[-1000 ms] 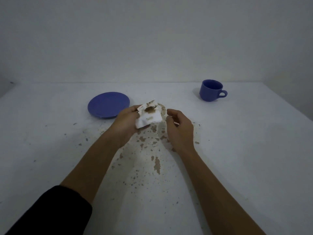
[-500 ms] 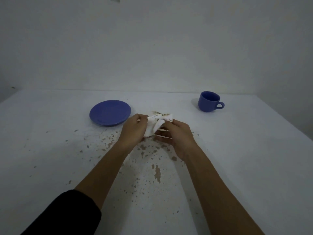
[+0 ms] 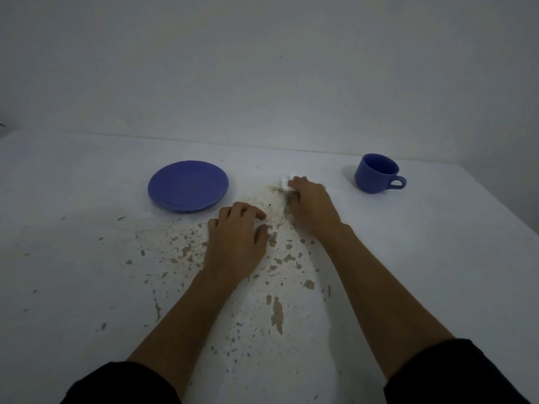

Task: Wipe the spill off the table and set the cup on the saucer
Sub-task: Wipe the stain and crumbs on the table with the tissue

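On the table (image 3: 437, 258): brown spill (image 3: 277, 313).
Your right hand (image 3: 309, 204): fingers curled down over tissue (image 3: 285, 182).
Your left hand (image 3: 236, 237): flat, holding nothing.
Cup (image 3: 376, 173): apart from saucer (image 3: 188, 186).

The saucer (image 3: 188, 186) lies on the table (image 3: 437, 258), at the far left of the spill (image 3: 277, 313). The cup (image 3: 376, 173) stands upright on the table far to the right, well apart from the saucer. Between them the right hand (image 3: 312, 204) presses a tissue (image 3: 285, 181) on the table. The left hand (image 3: 236, 243) rests on the table, nearer, just right of the saucer.
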Tool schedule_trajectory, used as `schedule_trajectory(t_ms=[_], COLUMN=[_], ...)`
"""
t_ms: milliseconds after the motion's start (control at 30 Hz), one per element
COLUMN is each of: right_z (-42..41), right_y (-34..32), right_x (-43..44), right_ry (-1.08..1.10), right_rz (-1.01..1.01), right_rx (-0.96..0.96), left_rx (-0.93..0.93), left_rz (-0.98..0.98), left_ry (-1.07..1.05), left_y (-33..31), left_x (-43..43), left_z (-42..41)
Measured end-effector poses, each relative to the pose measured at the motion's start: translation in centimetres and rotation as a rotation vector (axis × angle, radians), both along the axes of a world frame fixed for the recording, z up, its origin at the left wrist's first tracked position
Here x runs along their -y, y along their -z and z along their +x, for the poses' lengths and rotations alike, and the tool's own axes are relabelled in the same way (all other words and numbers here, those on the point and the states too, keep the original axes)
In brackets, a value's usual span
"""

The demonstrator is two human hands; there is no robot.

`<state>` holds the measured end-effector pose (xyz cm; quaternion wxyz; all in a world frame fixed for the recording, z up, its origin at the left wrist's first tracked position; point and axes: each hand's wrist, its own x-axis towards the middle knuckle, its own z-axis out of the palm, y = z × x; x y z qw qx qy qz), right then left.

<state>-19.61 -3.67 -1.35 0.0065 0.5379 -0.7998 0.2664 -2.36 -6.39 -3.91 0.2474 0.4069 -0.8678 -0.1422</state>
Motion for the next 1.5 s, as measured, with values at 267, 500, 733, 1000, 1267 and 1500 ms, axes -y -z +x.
schedule_trajectory(t_ms=[267, 500, 733, 1000, 1267, 1500], right_z=[1.0, 0.7, 2.6, 3.1, 1.1, 1.2], right_y=[0.0, -1.0, -0.5, -0.5, -0.4, -0.7], right_x=[0.8, 1.0, 0.1, 1.2, -0.7, 0.5], right_ry=[-0.275, -0.173, -0.288, -0.079, -0.148, -0.099], right_rz=[0.229, 0.316, 0.326, 0.319, 0.293, 0.276], right_rx=[-0.158, -0.291, -0.291, -0.239, -0.265, -0.229], left_rx=[0.001, 0.015, 0.023, 0.047, 0.014, 0.02], left_rz=[-0.02, -0.034, -0.036, -0.026, -0.023, -0.049], left_ry=[-0.03, -0.034, -0.031, -0.037, -0.029, -0.038], left_y=[0.5, 0.4, 0.5, 0.3, 0.4, 0.6], left_x=[0.2, 0.0, 0.1, 0.0, 0.1, 0.1], left_z=[-0.3, -0.3, -0.2, -0.5, -0.2, -0.4])
